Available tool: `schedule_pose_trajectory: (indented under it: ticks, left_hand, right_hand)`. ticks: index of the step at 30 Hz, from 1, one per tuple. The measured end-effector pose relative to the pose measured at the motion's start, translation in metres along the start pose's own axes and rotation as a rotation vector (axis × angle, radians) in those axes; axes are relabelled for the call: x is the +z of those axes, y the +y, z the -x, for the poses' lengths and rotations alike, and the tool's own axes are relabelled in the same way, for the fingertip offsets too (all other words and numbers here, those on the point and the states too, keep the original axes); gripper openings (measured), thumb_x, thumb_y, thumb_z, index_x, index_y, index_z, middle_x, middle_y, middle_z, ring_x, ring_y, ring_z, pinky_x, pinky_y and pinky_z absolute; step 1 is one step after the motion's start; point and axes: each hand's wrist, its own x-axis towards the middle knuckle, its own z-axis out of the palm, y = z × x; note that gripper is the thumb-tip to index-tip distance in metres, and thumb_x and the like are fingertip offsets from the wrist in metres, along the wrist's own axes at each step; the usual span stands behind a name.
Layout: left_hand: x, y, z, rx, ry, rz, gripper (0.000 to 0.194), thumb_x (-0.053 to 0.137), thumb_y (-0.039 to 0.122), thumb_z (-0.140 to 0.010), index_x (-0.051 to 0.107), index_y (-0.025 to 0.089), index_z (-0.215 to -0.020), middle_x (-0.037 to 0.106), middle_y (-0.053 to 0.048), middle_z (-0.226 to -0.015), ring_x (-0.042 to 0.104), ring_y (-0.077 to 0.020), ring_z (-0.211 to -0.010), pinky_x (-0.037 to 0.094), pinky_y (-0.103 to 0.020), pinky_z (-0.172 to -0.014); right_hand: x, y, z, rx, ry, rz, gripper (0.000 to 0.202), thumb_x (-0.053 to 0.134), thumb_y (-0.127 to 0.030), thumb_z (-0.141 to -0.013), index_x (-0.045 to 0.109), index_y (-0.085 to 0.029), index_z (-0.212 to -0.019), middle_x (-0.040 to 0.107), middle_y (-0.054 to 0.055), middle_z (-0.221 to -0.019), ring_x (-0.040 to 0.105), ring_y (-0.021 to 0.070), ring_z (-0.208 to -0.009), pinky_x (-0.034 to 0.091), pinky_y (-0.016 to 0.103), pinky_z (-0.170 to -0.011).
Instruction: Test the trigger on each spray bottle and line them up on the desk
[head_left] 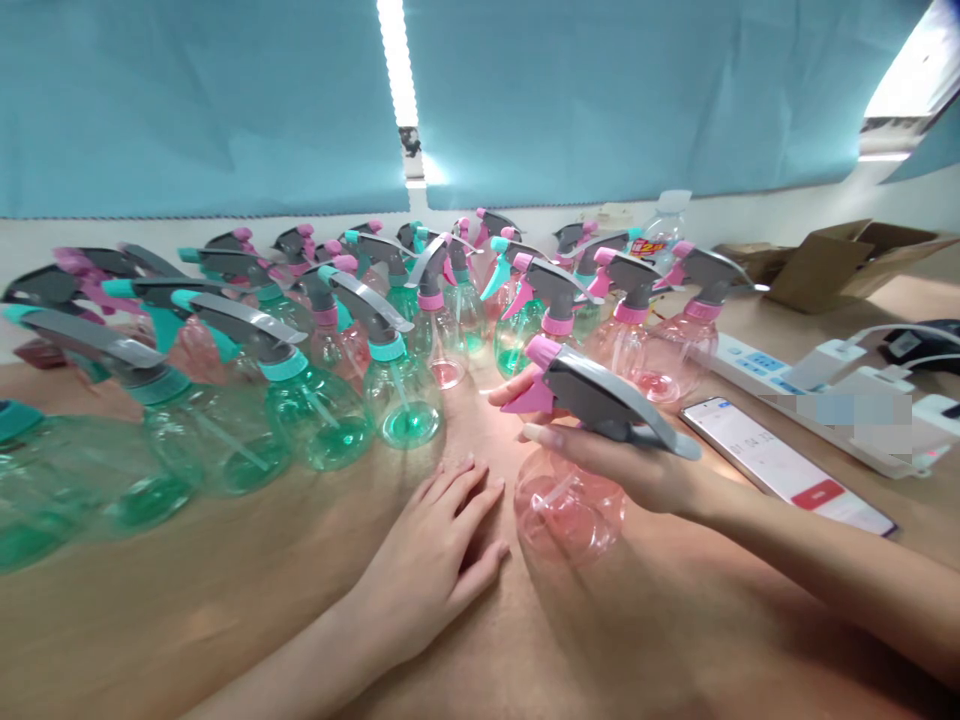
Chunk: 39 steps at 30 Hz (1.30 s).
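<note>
My right hand (637, 465) is closed round the neck of a pink spray bottle (568, 510), just under its grey and pink trigger head. The bottle's body is see-through, and a dip tube shows inside it. Flat on the table (420, 660) to its left lies my left hand (439, 550), fingers stretched out and holding nothing. Beyond that hand stands a green spray bottle (405, 410) with a turquoise collar. Past the held bottle are more pink spray bottles (679, 350).
Several green spray bottles (319, 415) stand on the left, with mixed pink and green ones behind. On the right are a phone (780, 465), a white power strip (765, 375) with plugs, and an opened cardboard box (840, 265). A blue curtain (225, 100) hangs at the back.
</note>
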Motion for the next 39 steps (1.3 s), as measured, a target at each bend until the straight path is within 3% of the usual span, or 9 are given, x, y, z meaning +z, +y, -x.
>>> schedule_pose_trajectory:
  ticks: [7, 15, 20, 24, 30, 35, 39]
  left_hand:
    - [-0.0050, 0.0018, -0.0024, -0.002, -0.027, -0.001, 0.042, 0.048, 0.034, -0.098, 0.051, 0.013, -0.135, 0.051, -0.017, -0.142, 0.042, -0.0316, -0.134, 0.036, -0.052, -0.109]
    - [0.0029, -0.0030, 0.0001, 0.000, 0.001, 0.006, 0.044, 0.046, 0.038, -0.098, 0.049, 0.017, -0.137, 0.049, -0.013, -0.144, 0.040, -0.0302, -0.136, 0.033, -0.049, -0.111]
    - [0.0038, -0.0037, 0.0000, 0.003, 0.012, -0.006, 0.046, 0.045, 0.040, -0.098, 0.049, 0.017, -0.138, 0.049, -0.014, -0.144, 0.041, -0.0307, -0.135, 0.033, -0.049, -0.111]
    - [0.0031, -0.0025, 0.0015, 0.010, 0.004, -0.014, 0.048, 0.046, 0.042, -0.098, 0.049, 0.016, -0.138, 0.049, -0.015, -0.144, 0.041, -0.0315, -0.135, 0.034, -0.050, -0.111]
    - [0.0032, -0.0024, 0.0016, 0.008, -0.005, -0.016, 0.049, 0.049, 0.041, -0.097, 0.048, 0.014, -0.139, 0.048, -0.016, -0.145, 0.040, -0.0316, -0.136, 0.034, -0.050, -0.111]
    - [0.0006, -0.0014, -0.0003, 0.003, -0.016, -0.020, 0.048, 0.048, 0.040, -0.097, 0.049, 0.015, -0.138, 0.049, -0.016, -0.144, 0.041, -0.0316, -0.135, 0.035, -0.051, -0.110]
    - [0.0007, -0.0011, 0.0004, 0.003, -0.011, -0.011, 0.048, 0.048, 0.040, -0.097, 0.049, 0.016, -0.138, 0.049, -0.016, -0.144, 0.041, -0.0322, -0.135, 0.035, -0.051, -0.110]
  right_hand:
    - [0.0014, 0.0011, -0.0001, -0.005, 0.011, -0.012, 0.032, 0.063, -0.038, -0.088, 0.063, -0.033, -0.119, 0.071, -0.001, -0.086, 0.067, 0.0226, -0.089, 0.054, 0.036, -0.081]
    - [0.0005, -0.0010, 0.0000, -0.012, 0.025, -0.002, 0.029, 0.065, -0.035, -0.086, 0.065, -0.032, -0.115, 0.069, -0.001, -0.081, 0.066, 0.0214, -0.083, 0.054, 0.035, -0.077]
    - [0.0009, -0.0039, -0.0008, 0.016, 0.014, 0.044, 0.015, 0.061, -0.040, -0.088, 0.067, -0.027, -0.094, 0.066, 0.000, -0.077, 0.065, 0.0212, -0.084, 0.053, 0.033, -0.075]
    - [-0.0005, -0.0024, 0.0009, 0.027, 0.024, 0.105, 0.026, 0.056, -0.048, -0.090, 0.065, -0.025, -0.082, 0.063, 0.000, -0.072, 0.064, 0.0202, -0.078, 0.052, 0.032, -0.069]
    - [-0.0057, 0.0000, 0.0046, -0.021, 0.014, 0.149, 0.024, 0.058, -0.051, -0.088, 0.066, -0.028, -0.090, 0.061, -0.001, -0.067, 0.062, 0.0199, -0.073, 0.051, 0.031, -0.065]
    - [-0.0015, -0.0045, 0.0044, -0.004, 0.066, 0.111, 0.025, 0.058, -0.050, -0.089, 0.063, -0.026, -0.083, 0.060, -0.002, -0.066, 0.061, 0.0168, -0.069, 0.051, 0.029, -0.063]
    - [-0.0003, -0.0040, 0.0033, -0.004, 0.071, 0.077, 0.023, 0.062, -0.050, -0.086, 0.065, -0.028, -0.093, 0.067, -0.001, -0.076, 0.065, 0.0191, -0.077, 0.053, 0.032, -0.071]
